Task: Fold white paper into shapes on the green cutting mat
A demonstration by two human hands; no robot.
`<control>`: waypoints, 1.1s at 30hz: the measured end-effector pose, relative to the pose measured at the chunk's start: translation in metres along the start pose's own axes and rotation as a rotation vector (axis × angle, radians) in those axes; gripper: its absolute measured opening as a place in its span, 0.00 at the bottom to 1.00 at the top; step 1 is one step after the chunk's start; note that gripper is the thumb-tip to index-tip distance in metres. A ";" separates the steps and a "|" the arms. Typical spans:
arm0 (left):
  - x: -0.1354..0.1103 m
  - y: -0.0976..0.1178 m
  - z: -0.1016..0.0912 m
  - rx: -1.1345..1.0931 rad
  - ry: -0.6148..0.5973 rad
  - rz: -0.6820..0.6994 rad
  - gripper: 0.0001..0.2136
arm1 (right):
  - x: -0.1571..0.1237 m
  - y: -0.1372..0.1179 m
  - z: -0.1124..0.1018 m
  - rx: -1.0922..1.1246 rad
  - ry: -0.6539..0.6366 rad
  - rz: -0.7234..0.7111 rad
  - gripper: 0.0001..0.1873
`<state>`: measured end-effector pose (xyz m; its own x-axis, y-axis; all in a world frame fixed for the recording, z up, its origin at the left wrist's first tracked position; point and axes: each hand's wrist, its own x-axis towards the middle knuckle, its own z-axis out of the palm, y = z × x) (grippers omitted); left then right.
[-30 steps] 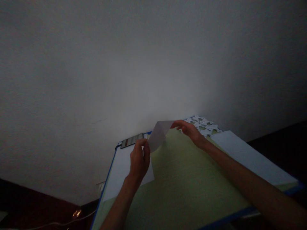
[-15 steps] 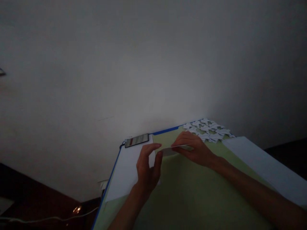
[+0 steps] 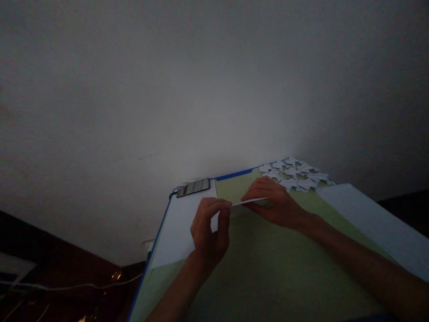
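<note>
Between my two hands is a small piece of white paper (image 3: 237,204), seen nearly edge-on above the green tabletop (image 3: 268,273). My left hand (image 3: 211,223) pinches its left end between thumb and forefinger. On the other side, my right hand (image 3: 273,201) grips the paper with the thumb below and the fingers above. Whether the sheet is folded cannot be made out. Beyond my right hand lie several folded white paper pieces (image 3: 296,172), spread over the table's far right corner.
A phone (image 3: 193,187) lies at the far left on a white sheet (image 3: 176,228). Another long white sheet (image 3: 372,219) runs along the right side. The table's blue edge (image 3: 234,174) meets a grey wall (image 3: 214,89). A white cable (image 3: 83,285) hangs at lower left.
My left thumb and forefinger have closed on the paper's left end; before, they were apart. The paper has turned from showing its face to nearly edge-on. The view has tilted slightly.
</note>
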<state>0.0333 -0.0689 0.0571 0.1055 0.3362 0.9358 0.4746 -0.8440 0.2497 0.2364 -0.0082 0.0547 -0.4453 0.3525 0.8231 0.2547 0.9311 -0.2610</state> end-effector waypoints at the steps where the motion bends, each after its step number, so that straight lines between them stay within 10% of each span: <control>1: 0.000 0.000 0.000 -0.010 0.008 -0.014 0.12 | 0.000 0.000 0.000 -0.003 0.000 -0.003 0.04; 19: 0.006 0.000 -0.003 -0.119 0.023 -0.107 0.11 | -0.012 0.023 0.009 -0.069 -0.074 0.077 0.09; 26: 0.000 -0.021 0.006 -0.154 0.126 -0.910 0.14 | -0.017 0.033 0.011 -0.209 0.091 0.016 0.08; 33: -0.003 -0.036 0.000 -0.590 -0.069 -1.433 0.19 | -0.021 0.031 0.016 -0.207 -0.037 -0.085 0.10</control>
<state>0.0165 -0.0397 0.0453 -0.0736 0.9824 -0.1718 -0.1873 0.1556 0.9699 0.2401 0.0146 0.0212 -0.5032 0.2799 0.8176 0.3834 0.9202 -0.0791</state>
